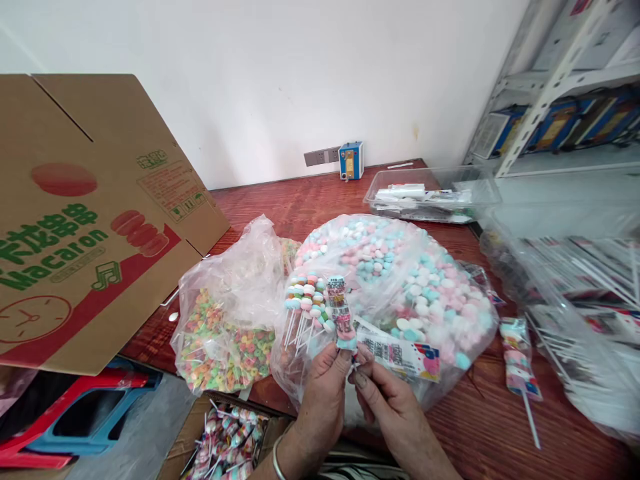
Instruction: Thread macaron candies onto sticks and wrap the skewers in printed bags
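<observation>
Here, candy skewer (341, 313) upright above left hand (325, 390), right hand (387, 400), grips pinching its base

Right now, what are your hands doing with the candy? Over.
Left hand pinching wrapped candy stick, upright. Right hand pinching its bottom end. Unwrapped candy sticks beside it, big candy bag close behind. Over.

— The lollipop (341, 313)?
— Pink, white and blue, its wrapper printed black.
— The bags?
— Big bag (400, 273): pastel pink, blue, white sweets. Small bag (225, 340): green, orange, yellow rings.
— The box (90, 220)?
— Brown, green letters, red band.
</observation>
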Motion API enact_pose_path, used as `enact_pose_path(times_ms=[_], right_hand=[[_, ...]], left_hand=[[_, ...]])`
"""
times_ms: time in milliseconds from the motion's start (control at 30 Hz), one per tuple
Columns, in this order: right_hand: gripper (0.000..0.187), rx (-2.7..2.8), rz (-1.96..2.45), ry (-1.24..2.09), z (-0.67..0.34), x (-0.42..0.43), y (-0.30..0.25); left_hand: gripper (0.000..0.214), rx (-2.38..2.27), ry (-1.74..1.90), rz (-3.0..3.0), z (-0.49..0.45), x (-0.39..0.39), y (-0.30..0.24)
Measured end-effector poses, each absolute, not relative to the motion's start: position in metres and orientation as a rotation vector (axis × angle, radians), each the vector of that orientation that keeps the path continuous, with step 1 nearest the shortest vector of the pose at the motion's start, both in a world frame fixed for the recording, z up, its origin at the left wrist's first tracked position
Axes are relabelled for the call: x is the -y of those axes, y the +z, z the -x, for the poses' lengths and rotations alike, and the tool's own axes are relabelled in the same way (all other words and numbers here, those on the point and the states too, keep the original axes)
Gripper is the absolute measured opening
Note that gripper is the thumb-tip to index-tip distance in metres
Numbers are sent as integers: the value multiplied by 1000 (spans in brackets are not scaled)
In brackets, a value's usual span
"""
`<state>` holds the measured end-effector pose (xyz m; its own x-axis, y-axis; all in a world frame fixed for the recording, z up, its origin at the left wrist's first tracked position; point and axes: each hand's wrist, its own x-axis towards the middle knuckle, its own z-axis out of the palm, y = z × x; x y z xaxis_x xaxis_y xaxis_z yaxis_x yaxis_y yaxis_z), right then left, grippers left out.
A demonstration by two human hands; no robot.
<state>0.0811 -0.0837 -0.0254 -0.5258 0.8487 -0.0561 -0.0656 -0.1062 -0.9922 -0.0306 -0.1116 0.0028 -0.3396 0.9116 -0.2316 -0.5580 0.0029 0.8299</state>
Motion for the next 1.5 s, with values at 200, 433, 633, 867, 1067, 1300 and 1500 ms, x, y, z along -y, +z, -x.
enact_pose_path(times_ms=[200,433,633,867,1067,1300,1500], right_hand=[[32,1284,944,1647,-107,58,8],[22,809,840,2047,-99,52,16],[28,738,762,2027,-91,53,15],[29,863,811,2098,-76,60,8],[42,987,818,2137,-64,57,13],[28,1500,964,1441,-64,76,-5],[29,1625,1007,1442,-59,79,-11]], left_hand=[[27,-1149,1300,-811,27,119,-4],[31,-1045,1072,-846,18,122,-12],[31,-974,1169,-686,16,120,-4],[32,-974,1235,-660,24,121,-5],[33,-980,1314,-587,28,125,-2],[20,-1122,1648,-485,45,104,-4],[20,-1088,1583,-510,45,99,-9]])
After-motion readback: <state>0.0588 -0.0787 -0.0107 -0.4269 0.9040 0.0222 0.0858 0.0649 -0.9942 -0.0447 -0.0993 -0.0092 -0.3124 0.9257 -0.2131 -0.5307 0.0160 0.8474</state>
